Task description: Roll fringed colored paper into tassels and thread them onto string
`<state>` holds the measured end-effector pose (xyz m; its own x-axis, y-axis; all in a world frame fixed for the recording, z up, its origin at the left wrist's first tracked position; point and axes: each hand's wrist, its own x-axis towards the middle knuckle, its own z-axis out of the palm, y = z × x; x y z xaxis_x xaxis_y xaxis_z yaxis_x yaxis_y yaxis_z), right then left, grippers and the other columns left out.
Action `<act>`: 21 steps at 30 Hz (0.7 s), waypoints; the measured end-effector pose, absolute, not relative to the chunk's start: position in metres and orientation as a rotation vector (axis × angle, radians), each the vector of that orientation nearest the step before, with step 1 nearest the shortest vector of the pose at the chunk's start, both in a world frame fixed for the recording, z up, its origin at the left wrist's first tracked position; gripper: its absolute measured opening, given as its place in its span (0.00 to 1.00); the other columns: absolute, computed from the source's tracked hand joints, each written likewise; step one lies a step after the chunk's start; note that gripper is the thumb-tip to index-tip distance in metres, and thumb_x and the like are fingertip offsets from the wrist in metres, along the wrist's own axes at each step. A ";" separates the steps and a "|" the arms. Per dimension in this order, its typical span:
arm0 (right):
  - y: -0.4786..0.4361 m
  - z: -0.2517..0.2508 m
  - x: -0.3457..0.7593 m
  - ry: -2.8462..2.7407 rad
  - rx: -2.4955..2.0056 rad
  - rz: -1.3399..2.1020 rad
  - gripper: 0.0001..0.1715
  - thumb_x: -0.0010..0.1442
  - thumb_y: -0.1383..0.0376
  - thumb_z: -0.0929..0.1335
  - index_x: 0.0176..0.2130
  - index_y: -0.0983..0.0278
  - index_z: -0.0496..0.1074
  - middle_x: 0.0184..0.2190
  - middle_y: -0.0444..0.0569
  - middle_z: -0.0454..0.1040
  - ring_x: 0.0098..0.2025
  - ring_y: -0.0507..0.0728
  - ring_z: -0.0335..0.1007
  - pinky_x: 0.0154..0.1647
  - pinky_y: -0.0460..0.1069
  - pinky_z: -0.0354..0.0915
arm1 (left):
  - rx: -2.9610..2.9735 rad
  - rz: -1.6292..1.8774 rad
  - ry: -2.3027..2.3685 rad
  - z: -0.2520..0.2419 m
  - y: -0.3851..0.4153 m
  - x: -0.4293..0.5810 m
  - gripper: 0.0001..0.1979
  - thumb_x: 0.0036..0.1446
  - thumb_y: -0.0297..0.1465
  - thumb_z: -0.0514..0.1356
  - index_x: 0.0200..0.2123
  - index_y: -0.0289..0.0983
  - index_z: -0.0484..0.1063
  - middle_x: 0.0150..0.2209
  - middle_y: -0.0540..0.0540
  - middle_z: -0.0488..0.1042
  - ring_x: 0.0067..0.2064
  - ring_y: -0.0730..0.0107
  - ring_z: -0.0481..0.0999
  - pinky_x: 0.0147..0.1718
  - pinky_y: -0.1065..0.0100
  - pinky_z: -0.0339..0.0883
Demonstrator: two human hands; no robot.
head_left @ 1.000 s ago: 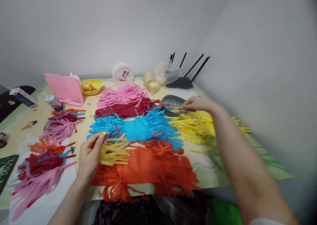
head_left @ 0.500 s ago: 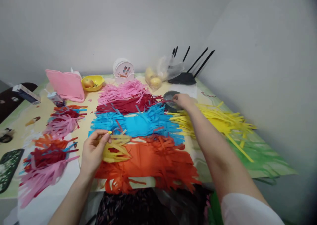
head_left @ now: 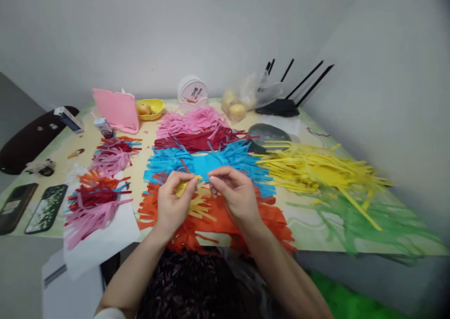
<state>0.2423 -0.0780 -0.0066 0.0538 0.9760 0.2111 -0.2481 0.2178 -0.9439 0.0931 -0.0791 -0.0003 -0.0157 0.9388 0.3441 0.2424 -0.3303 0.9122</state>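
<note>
My left hand (head_left: pixel 177 204) pinches the top of a small yellow fringed paper strip bundle (head_left: pixel 200 206), whose strips hang over the orange fringed paper (head_left: pixel 225 218). Close beside it, my right hand (head_left: pixel 235 195) has thumb and forefinger pressed together; whatever lies between them is too small to make out. Beyond both hands lie blue fringed paper (head_left: pixel 207 166), dark red fringed paper (head_left: pixel 197 143) and pink fringed paper (head_left: pixel 193 120). To the right a dark grey dish (head_left: pixel 269 136) sits by a heap of yellow fringed paper (head_left: pixel 319 169).
Green strips (head_left: pixel 365 220) spill over the right table edge. Multicoloured fringe bundles (head_left: pixel 96 197) lie on white paper at left, near two phones (head_left: pixel 45 209). Behind stand a pink tablet case (head_left: pixel 117 110), yellow bowl (head_left: pixel 154 106), bagged fruit (head_left: pixel 235 108) and black router (head_left: pixel 279 107).
My right hand has come back from the grey dish to meet my left hand over the orange paper. My left hand still holds the yellow fringe. The view has shifted somewhat.
</note>
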 end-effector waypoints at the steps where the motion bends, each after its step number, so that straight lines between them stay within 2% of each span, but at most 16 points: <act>1: -0.082 -0.011 0.235 -1.049 -0.851 1.167 0.10 0.53 0.57 0.75 0.32 0.60 0.77 0.20 0.40 0.70 0.20 0.49 0.64 0.21 0.46 0.64 | 1.619 1.393 1.233 -0.002 -0.082 0.093 0.08 0.60 0.36 0.62 0.32 0.38 0.77 0.30 0.47 0.76 0.34 0.67 0.75 0.38 0.67 0.66; 6: -0.087 -0.026 0.215 -0.970 -0.805 1.244 0.11 0.52 0.57 0.76 0.32 0.60 0.77 0.24 0.42 0.74 0.22 0.49 0.65 0.23 0.46 0.66 | 1.729 1.445 1.265 -0.007 -0.094 0.083 0.08 0.61 0.35 0.61 0.33 0.38 0.77 0.32 0.46 0.78 0.36 0.65 0.75 0.39 0.65 0.66; 14: -0.096 -0.030 0.200 -0.978 -0.833 1.211 0.10 0.54 0.57 0.75 0.31 0.60 0.75 0.20 0.39 0.70 0.21 0.49 0.64 0.23 0.45 0.64 | 2.195 1.524 1.330 -0.012 -0.103 0.071 0.06 0.63 0.30 0.59 0.34 0.40 0.76 0.30 0.48 0.78 0.35 0.66 0.73 0.46 0.60 0.62; 18: -0.096 -0.025 0.205 -1.045 -0.895 1.195 0.13 0.52 0.55 0.76 0.32 0.61 0.76 0.21 0.41 0.71 0.22 0.49 0.64 0.23 0.45 0.63 | 1.892 1.521 1.269 -0.015 -0.104 0.070 0.04 0.62 0.32 0.61 0.36 0.39 0.75 0.33 0.47 0.78 0.37 0.66 0.77 0.43 0.64 0.68; 21: -0.095 -0.023 0.207 -1.012 -0.853 1.293 0.16 0.50 0.54 0.76 0.33 0.61 0.76 0.21 0.41 0.71 0.19 0.48 0.59 0.19 0.45 0.59 | 1.588 1.447 1.143 -0.016 -0.103 0.072 0.08 0.60 0.37 0.63 0.34 0.38 0.74 0.32 0.47 0.78 0.34 0.68 0.79 0.36 0.69 0.72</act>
<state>0.2070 -0.0952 -0.0228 -0.0052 0.9934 0.1147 -0.3502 0.1056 -0.9307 0.0717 -0.1032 -0.0158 -0.0103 0.9262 0.3769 0.1524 -0.3710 0.9160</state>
